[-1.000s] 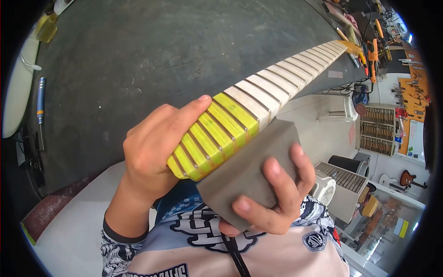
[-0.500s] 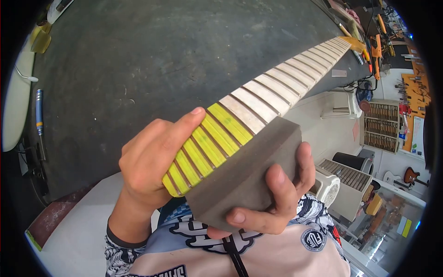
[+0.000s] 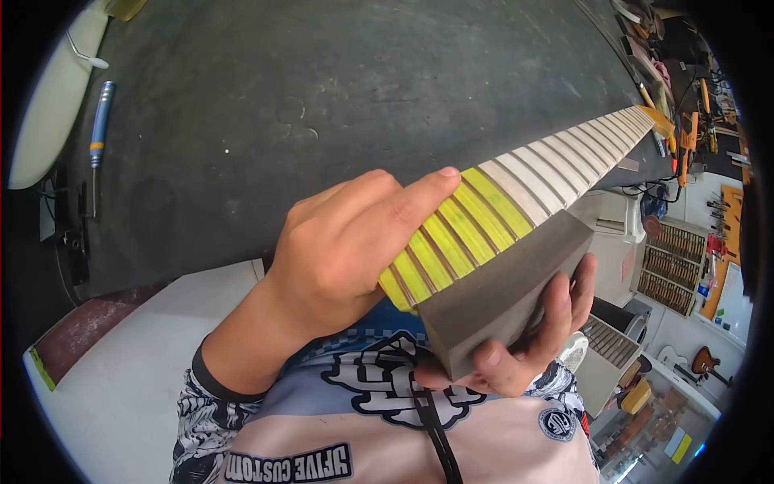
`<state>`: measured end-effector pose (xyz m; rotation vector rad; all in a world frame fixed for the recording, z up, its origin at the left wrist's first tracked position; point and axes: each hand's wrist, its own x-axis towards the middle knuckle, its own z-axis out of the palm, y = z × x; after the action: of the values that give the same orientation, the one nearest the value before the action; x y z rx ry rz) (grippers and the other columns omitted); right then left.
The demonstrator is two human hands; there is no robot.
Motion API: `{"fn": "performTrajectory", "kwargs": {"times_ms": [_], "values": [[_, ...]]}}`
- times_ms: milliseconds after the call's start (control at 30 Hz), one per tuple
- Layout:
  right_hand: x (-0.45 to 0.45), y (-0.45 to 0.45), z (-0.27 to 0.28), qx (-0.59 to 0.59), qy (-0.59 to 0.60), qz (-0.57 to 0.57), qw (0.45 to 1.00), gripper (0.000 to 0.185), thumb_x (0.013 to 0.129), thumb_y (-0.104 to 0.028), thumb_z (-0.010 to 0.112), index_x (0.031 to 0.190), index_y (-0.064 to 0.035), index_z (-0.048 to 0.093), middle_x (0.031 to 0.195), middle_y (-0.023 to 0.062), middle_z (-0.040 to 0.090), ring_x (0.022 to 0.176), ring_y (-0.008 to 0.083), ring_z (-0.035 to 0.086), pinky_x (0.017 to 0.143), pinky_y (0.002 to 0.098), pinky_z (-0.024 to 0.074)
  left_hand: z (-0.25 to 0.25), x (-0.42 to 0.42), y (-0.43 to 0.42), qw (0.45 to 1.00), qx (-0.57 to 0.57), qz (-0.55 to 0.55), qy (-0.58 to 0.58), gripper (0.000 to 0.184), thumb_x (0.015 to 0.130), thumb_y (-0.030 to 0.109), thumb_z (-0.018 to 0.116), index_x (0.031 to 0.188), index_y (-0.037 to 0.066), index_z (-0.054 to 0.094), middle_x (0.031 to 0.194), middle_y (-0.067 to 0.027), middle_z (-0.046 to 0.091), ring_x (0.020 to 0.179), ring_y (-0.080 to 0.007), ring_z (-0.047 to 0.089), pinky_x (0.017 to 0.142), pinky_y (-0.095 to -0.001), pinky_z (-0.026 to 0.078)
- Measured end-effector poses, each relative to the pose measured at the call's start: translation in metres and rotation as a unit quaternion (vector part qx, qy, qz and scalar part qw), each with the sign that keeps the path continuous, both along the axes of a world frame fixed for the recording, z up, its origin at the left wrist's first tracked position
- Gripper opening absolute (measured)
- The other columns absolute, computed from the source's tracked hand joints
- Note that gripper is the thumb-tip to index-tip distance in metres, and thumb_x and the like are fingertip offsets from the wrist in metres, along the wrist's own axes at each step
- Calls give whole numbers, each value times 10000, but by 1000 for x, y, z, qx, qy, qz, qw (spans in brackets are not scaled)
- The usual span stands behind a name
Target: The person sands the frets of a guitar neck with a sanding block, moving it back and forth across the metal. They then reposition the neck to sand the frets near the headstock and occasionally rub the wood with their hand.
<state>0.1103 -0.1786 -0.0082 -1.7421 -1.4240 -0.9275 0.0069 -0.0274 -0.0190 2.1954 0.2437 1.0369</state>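
My left hand point(image 3: 339, 238) is wrapped round the wide end of a guitar neck point(image 3: 556, 165), its thumb or finger lying along the edge. Yellow-green strips point(image 3: 463, 226) cover the fretboard at this end, between the metal frets; farther up, the board is pale. The neck slants away to the upper right. My right hand point(image 3: 524, 347) grips a dark grey rectangular block point(image 3: 508, 282) from below and from its far end. The block's long face lies along the near edge of the fretboard. Contact between them is partly hidden.
A dark workbench mat point(image 3: 322, 97) spreads behind the neck. A blue-handled screwdriver point(image 3: 101, 121) lies on its left. Tools crowd the upper right, near an orange clamp-like tool point(image 3: 689, 145). Drawers point(image 3: 669, 262) and hanging guitars point(image 3: 705, 363) stand to the right.
The neck, the block and both hands have shifted right in the view, and the scene has turned slightly with the camera. The block has slid little, if at all, along the neck's edge.
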Motion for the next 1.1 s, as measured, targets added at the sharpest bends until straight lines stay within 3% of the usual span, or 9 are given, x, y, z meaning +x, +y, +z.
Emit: {"fn": "performTrajectory", "kwargs": {"times_ms": [267, 533, 633, 667, 733, 767, 833, 933, 1100], "values": [[2, -22, 9, -76, 17, 33, 996, 483, 951, -749, 474, 1310, -475, 645, 1322, 125, 622, 1305, 256, 562, 1006, 677, 477, -3, 1, -3, 1000, 7, 14, 2, 509, 725, 62, 788, 1225, -4, 721, 701, -56, 604, 563, -142, 567, 502, -282, 470], [-4, -25, 8, -65, 29, 58, 996, 446, 958, -720, 510, 1262, -449, 693, 1273, 117, 645, 1334, 203, 534, 1031, 672, 473, -1, -1, -1, 1000, 13, -2, 13, 511, 733, 59, 777, 1232, -28, 710, 751, -84, 660, 586, -163, 592, 515, -288, 474], [-3, -26, 8, -85, 12, 57, 995, 531, 936, -762, 490, 1339, -442, 622, 1341, 166, 589, 1332, 298, 527, 1069, 676, 439, 0, 1, -3, 1000, 1, -1, 10, 511, 745, 61, 734, 1249, -13, 705, 722, -70, 600, 575, -181, 585, 512, -306, 474], [0, -31, 10, -114, -9, 60, 992, 624, 915, -805, 462, 1405, -430, 556, 1402, 229, 537, 1326, 400, 525, 1090, 686, 413, 1, 0, -3, 1000, -2, -2, 13, 511, 746, 62, 733, 1250, -14, 704, 726, -72, 603, 577, -182, 587, 513, -305, 474], [1, -34, 10, -141, -27, 65, 988, 720, 895, -848, 436, 1469, -417, 492, 1463, 291, 485, 1320, 502, 524, 1114, 694, 385, 2, -3, -2, 1000, -2, -7, 31, 513, 739, 65, 771, 1237, -38, 704, 772, -97, 676, 600, -170, 606, 522, -286, 474], [1, -33, 11, -140, -23, 65, 988, 719, 895, -847, 438, 1467, -416, 494, 1464, 290, 485, 1320, 500, 525, 1115, 693, 382, 1, -2, -2, 1000, -2, -5, 22, 514, 745, 66, 753, 1248, -26, 702, 743, -83, 635, 583, -173, 591, 513, -296, 470], [-2, -29, 10, -114, -1, 56, 992, 634, 916, -805, 465, 1416, -425, 552, 1409, 202, 537, 1330, 395, 525, 1092, 681, 409, -2, 0, -2, 1000, -3, -3, 10, 517, 755, 66, 724, 1266, -9, 698, 700, -63, 571, 556, -177, 567, 499, -311, 462], [-9, -19, 7, -57, 36, 34, 997, 469, 959, -717, 519, 1312, -447, 668, 1290, 33, 646, 1350, 180, 527, 1041, 652, 469, -2, 0, -2, 1000, -4, -4, 8, 519, 762, 67, 712, 1276, -8, 692, 682, -54, 543, 543, -177, 554, 490, -315, 455], [-9, -15, 4, -26, 51, 30, 998, 415, 956, -692, 548, 1256, -449, 700, 1240, 70, 670, 1308, 159, 567, 1029, 628, 484, -2, 2, -2, 1000, 0, -1, 12, 518, 760, 70, 711, 1271, -13, 693, 679, -52, 531, 539, -172, 538, 485, -308, 448]]}}
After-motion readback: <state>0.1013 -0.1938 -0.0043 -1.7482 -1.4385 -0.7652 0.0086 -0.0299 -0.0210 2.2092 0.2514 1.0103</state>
